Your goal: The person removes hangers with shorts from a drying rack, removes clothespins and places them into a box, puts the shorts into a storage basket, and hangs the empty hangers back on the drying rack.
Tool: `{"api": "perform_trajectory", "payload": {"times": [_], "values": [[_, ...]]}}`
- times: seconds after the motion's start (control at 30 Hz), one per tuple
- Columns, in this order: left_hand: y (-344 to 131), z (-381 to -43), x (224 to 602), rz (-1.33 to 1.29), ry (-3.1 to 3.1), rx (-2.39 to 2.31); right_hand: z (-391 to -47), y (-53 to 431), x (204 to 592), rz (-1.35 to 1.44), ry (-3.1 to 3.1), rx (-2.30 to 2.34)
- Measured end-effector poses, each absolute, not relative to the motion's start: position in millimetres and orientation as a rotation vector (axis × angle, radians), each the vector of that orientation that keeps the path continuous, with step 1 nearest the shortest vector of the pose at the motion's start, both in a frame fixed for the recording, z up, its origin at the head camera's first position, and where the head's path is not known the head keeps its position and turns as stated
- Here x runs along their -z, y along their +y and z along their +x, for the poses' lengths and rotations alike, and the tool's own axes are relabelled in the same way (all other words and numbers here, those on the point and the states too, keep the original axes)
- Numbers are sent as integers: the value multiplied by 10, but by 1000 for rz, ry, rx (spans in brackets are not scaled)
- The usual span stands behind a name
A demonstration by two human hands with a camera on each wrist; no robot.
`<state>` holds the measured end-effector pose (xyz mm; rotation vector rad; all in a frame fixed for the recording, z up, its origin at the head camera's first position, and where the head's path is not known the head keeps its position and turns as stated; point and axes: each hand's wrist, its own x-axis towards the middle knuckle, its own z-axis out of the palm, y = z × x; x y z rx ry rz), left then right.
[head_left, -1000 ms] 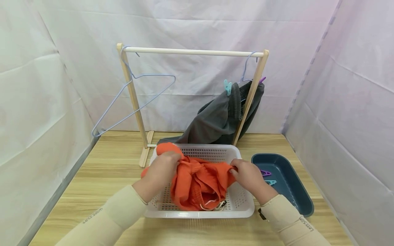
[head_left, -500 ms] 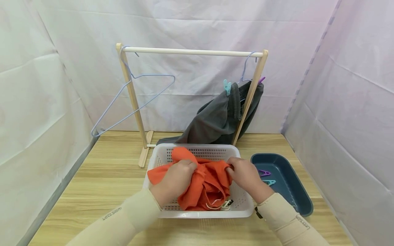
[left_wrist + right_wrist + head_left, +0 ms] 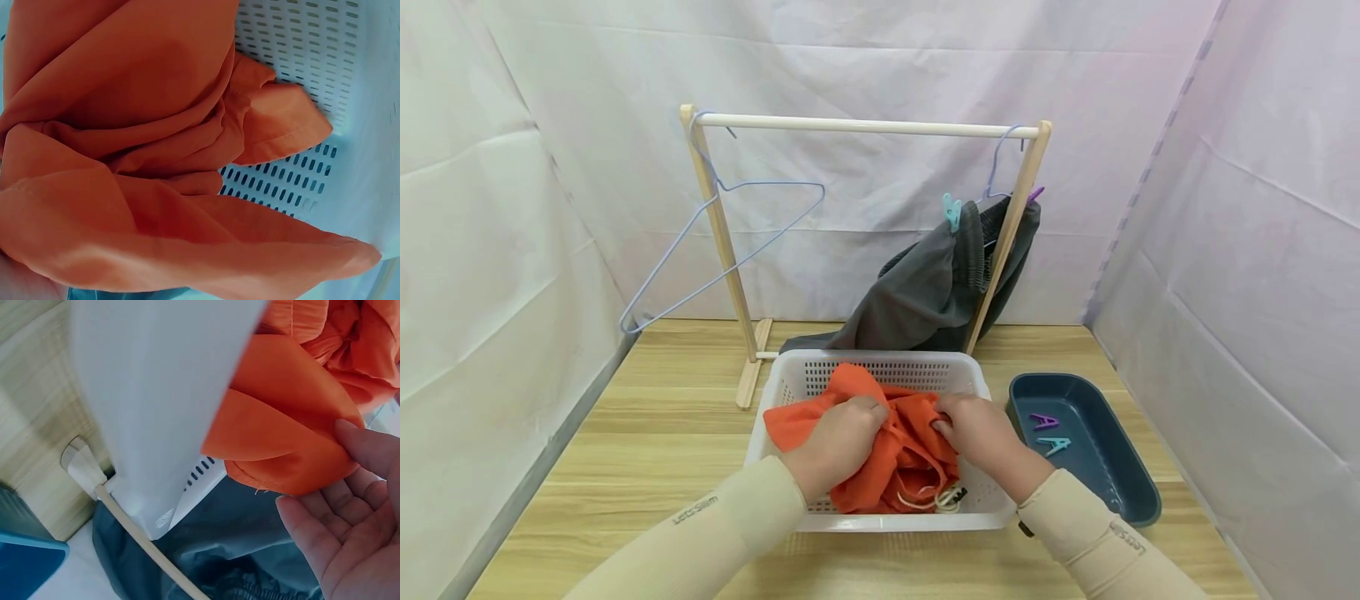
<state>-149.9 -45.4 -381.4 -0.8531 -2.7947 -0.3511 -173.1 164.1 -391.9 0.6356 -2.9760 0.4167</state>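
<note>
Orange shorts (image 3: 868, 483) lie bunched in a white perforated basket (image 3: 895, 523), their pale drawstring (image 3: 950, 500) showing at the front right. My left hand (image 3: 841, 440) grips the bunched cloth from above at the middle. In the left wrist view, folds of the shorts (image 3: 144, 81) hide nearly all of that hand. Toward the basket's right side, my right hand (image 3: 981, 429) holds a part of the same garment. The right wrist view has an orange edge (image 3: 294, 469) between its thumb and fingers.
Behind the basket stands a rack (image 3: 872, 126) with a bare blue hanger (image 3: 767, 183) at left. Dark grey pants (image 3: 917, 292) hang at right, clipped by a light blue peg (image 3: 952, 212). A dark blue tray (image 3: 1120, 442) holds a purple peg (image 3: 1043, 422) and a turquoise peg (image 3: 1056, 446).
My left hand has moved right and slightly down, drawing the orange cloth in from the basket's left rim. My right hand has shifted a little left, closer to the left hand.
</note>
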Motion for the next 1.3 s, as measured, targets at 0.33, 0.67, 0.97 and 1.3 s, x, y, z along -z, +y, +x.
{"api": "perform_trajectory", "payload": {"times": [0.33, 0.67, 0.97, 1.3], "values": [[-415, -1575, 3938, -945, -2838, 294, -1693, 1528, 3916, 854, -2989, -316], [-390, -1614, 3994, -1019, -2959, 342, -1739, 1459, 3984, 1029, -3007, -259], [-379, -1643, 4052, -914, -3120, 789, -1738, 1458, 4055, 1143, -3003, -299], [-402, -1665, 4136, -1018, -3030, 682, -1768, 1459, 4138, 1186, -2996, -263]]}}
